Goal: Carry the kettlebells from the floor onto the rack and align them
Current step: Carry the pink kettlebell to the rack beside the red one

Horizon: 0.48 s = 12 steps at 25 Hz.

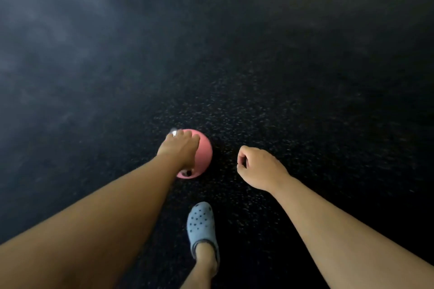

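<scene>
A pink kettlebell (203, 155) with a silvery handle is at the middle of the view, over the dark speckled floor. My left hand (179, 148) is on top of it, fingers curled over the handle, so most of the handle is hidden. Whether the kettlebell rests on the floor or hangs just above it I cannot tell. My right hand (259, 166) hovers to the right of the kettlebell, apart from it, with fingers loosely curled and nothing in them. No rack is in view.
Black rubber floor (281, 101) with pale flecks fills the whole view. My foot in a light blue clog (201, 224) stands just below the kettlebell, near the bottom centre.
</scene>
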Available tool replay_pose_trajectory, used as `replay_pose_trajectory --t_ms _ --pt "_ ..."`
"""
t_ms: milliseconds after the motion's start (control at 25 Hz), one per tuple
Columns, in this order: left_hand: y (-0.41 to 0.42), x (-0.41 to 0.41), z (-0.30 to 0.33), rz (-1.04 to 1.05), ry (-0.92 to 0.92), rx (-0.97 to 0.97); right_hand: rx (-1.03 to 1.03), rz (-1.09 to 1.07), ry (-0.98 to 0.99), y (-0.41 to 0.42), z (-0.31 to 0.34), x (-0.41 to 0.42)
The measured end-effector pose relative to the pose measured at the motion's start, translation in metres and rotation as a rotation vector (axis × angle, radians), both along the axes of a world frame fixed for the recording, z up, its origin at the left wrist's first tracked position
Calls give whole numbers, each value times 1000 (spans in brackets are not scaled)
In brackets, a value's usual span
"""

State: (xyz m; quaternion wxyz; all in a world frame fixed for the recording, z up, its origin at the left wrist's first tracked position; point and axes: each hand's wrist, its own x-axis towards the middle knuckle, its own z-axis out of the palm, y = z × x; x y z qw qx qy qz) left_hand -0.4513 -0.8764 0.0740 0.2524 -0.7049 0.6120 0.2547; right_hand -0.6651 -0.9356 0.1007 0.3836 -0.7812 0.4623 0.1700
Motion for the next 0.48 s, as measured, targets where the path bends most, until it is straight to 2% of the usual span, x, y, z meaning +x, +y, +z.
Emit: replay_pose_trajectory --t_ms 200,360,480 --pt "22 105 -57 -121 -196 -104 111 62 -6 37 -83 125" --pt "22 115 -110 -286 -146 -98 125 -26 104 66 -146 163" --pt "9 111 -135 -325 -73 -113 161 -152 30 74 -179 168"
